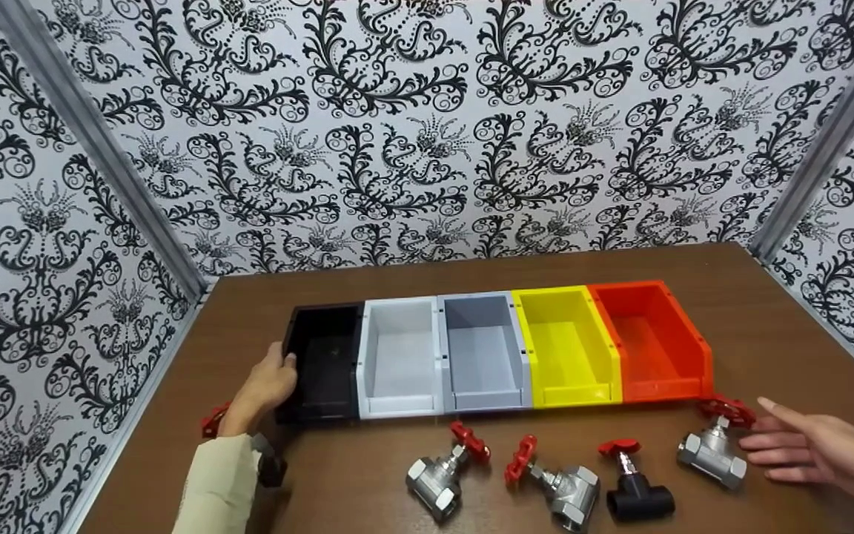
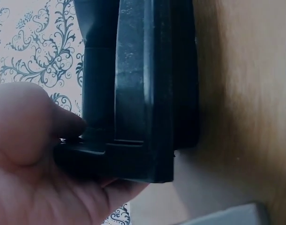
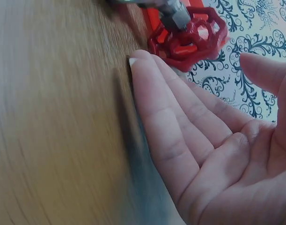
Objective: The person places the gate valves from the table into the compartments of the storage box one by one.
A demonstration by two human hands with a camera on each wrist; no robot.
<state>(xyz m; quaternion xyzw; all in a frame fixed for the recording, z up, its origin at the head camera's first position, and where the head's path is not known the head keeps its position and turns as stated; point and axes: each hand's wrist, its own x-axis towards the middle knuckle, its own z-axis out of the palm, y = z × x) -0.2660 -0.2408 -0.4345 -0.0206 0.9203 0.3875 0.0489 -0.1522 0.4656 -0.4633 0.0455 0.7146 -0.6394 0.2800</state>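
Observation:
At the left end of a row of bins, my left hand [image 1: 270,382] grips the side wall of the black bin [image 1: 323,411]. The left wrist view shows the thumb [image 2: 68,123] over the wall of the black bin [image 2: 133,93] and the other fingers on its outer side, partly hidden. My right hand [image 1: 816,449] is held just right of a metal valve with a red handwheel [image 1: 716,452], fingers extended and the palm bare. In the right wrist view its fingertips come close to the red handwheel [image 3: 194,40]; whether they touch is unclear.
White [image 1: 401,404], grey [image 1: 486,400], yellow [image 1: 575,395] and orange-red [image 1: 664,388] bins continue the row. In front lie two metal valves [image 1: 434,482] [image 1: 571,493] and a black valve with a red handle [image 1: 638,500]. Another red handwheel [image 1: 213,420] is partly hidden by the left arm.

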